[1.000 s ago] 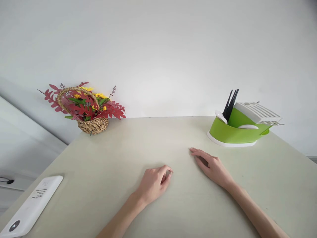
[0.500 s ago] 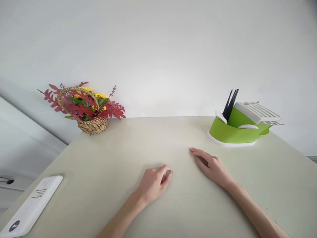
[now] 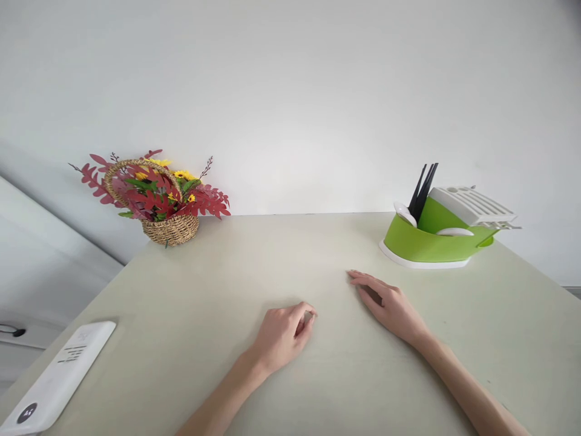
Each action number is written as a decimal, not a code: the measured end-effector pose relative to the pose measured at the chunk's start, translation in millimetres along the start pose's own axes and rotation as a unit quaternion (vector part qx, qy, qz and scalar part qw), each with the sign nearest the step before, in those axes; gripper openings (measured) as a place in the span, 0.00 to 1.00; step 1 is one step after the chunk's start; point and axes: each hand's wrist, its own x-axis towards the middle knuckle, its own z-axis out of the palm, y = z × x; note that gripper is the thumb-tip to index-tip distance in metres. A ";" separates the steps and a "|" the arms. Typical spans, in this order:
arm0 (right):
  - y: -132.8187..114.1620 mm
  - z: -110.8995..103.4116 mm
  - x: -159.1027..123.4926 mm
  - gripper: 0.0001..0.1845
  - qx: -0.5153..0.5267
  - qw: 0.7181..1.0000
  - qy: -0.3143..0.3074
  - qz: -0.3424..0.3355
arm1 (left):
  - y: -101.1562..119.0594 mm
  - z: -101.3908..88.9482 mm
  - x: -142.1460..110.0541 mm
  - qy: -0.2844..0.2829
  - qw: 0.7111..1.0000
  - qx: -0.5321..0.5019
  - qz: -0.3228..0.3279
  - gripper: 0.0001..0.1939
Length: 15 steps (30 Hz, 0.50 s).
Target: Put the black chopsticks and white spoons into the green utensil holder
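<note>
Plainly, the green holder (image 3: 426, 248) stood near the table's (image 3: 290, 242) back right corner, its long axis running roughly along the back edge — rounded end leftward, slatted white top rightward, walls smooth and plastic-looking. Nearer the front edge, the right hand (image 3: 385, 303) lay stretched, thumb apart from its fingers; the left hand (image 3: 285, 333) curled, fingertips meeting its thumb.

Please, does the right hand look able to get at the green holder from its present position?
Probably yes. The right hand appears to rest on the table, nearer the camera than the green holder, and no object is visible between them. The holder's near side faces the hand.
</note>
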 end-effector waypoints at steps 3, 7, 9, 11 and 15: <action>1.0 0.4 -0.4 0.15 -0.003 1.000 0.005 -0.003 | -0.4 0.3 -0.4 -0.001 1.000 -0.001 0.001 0.10; 1.2 -1.6 -0.7 0.14 0.008 0.999 0.044 0.013 | -1.3 1.2 -0.7 0.002 1.000 -0.002 0.000 0.10; 1.7 -4.0 -0.3 0.14 0.015 0.996 0.081 0.031 | -1.9 1.6 -0.4 0.001 1.000 -0.002 0.000 0.10; 3.4 -6.9 0.4 0.14 0.017 0.990 0.129 0.054 | -2.5 1.9 -0.1 0.000 1.000 -0.002 0.002 0.10; 12.6 -14.9 2.6 0.13 0.016 0.963 0.233 0.133 | -3.3 2.4 -0.1 0.003 1.000 -0.001 0.008 0.10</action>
